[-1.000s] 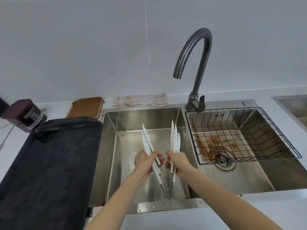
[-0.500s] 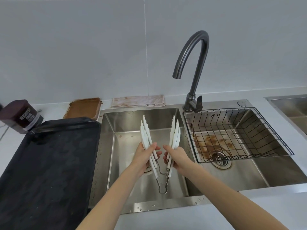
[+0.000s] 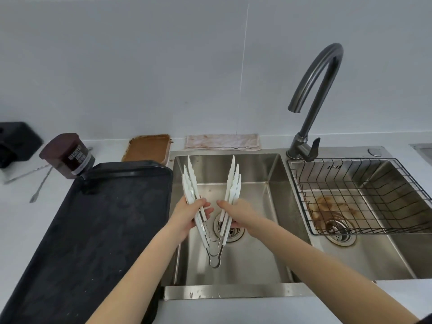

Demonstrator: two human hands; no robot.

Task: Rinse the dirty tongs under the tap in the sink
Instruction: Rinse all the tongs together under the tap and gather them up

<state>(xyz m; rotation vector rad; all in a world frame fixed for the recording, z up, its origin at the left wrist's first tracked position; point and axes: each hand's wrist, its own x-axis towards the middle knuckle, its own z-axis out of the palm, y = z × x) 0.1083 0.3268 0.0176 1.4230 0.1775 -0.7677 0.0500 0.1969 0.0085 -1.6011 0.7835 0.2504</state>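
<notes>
White tongs (image 3: 190, 183) with a metal hinge end hang spread in a V over the left basin of the steel sink (image 3: 257, 288), tips pointing away from me. My left hand (image 3: 189, 218) grips the left arm of the tongs and my right hand (image 3: 236, 215) grips the right arm. The hinge hangs low near the basin's front. The dark grey tap (image 3: 313, 99) arches at the back right, its spout over the left basin's right side. No water runs from it. The tongs sit left of the spout.
A black baking tray (image 3: 81, 230) lies on the counter left of the sink. Behind it stand a brown cocoa tub (image 3: 67, 155) and a brown-smeared dish (image 3: 147, 148). A stained cloth (image 3: 222, 141) lies behind the basin. A wire rack (image 3: 362, 195) fills the stained right basin.
Both hands have lifted the tongs up and toward the back of the basin, and the arms have spread wider apart. My view has shifted left.
</notes>
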